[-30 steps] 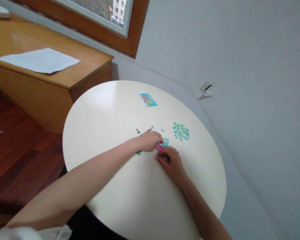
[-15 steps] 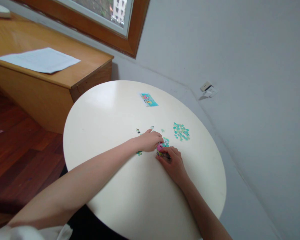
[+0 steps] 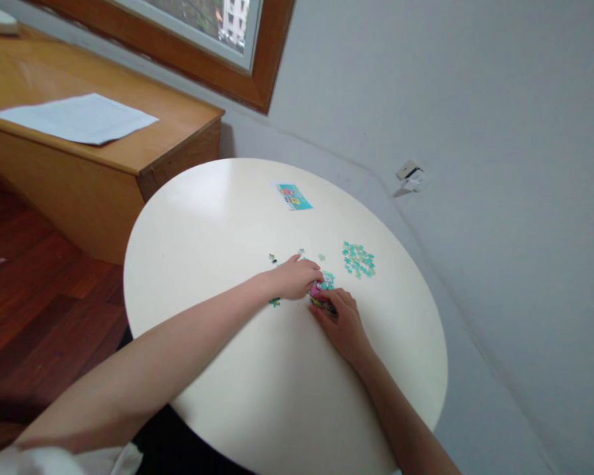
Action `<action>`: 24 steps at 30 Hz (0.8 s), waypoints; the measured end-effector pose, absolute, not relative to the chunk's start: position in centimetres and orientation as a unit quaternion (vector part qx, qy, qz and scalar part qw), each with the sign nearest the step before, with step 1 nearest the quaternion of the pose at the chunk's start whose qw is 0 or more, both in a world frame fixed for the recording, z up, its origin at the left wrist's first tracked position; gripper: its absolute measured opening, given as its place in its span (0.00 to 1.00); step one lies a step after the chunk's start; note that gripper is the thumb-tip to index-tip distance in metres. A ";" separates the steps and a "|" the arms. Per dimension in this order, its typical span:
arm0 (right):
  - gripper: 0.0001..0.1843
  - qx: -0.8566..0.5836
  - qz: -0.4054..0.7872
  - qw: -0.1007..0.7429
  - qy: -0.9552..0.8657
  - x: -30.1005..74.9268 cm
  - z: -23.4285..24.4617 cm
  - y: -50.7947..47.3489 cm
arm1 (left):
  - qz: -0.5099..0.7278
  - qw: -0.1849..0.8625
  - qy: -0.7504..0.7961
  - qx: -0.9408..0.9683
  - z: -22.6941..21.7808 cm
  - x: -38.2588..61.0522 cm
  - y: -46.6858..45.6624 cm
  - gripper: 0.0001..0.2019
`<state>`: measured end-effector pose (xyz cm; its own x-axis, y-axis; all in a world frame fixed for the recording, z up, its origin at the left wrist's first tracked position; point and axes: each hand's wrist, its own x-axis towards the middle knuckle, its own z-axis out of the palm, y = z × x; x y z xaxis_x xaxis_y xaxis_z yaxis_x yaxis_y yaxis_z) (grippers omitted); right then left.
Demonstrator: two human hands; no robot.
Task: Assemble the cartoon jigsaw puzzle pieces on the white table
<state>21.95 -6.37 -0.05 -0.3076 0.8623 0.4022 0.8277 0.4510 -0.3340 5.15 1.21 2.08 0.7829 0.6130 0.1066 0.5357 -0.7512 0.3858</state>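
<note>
A partly joined jigsaw puzzle (image 3: 328,280) in pink, teal and yellow lies flat on the round white table (image 3: 218,218), mostly covered by my hands. My left hand (image 3: 299,277) reaches over its left side, fingers bent down and closed at the pink part. On the near right edge, my right hand (image 3: 344,320) grips the puzzle between thumb and curled fingers. Loose puzzle pieces lie around my left hand, among them a dark one (image 3: 275,302) below the wrist and a pale green one (image 3: 321,257) beyond the fingers. My fingertips are partly hidden.
A heap of teal puzzle pieces (image 3: 359,259) lies to the right. Farther back is a small picture card (image 3: 294,196) in matching colours. Papers (image 3: 79,119) rest on a wooden cabinet (image 3: 178,119) at the left. A wall socket (image 3: 410,175) is beyond the table.
Hardly anything differs. The view has shifted very slightly, and both hands stay at the same place on the puzzle.
</note>
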 end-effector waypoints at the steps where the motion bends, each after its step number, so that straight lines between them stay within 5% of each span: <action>1: 0.08 -0.521 0.034 0.273 -0.808 21.9 0.0 -6.4 | 0.113 0.170 0.309 0.929 2.1 5.1 1.2 0.16; 24: 0.05 -0.505 0.011 0.279 -0.817 21.7 0.3 -6.8 | 0.112 0.168 0.310 0.929 1.7 5.2 1.3 0.17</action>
<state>21.75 -6.80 0.32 -0.3342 0.8308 0.4451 0.8185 0.4899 -0.2999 5.22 1.34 1.68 0.7831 0.6131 0.1042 0.5379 -0.7518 0.3813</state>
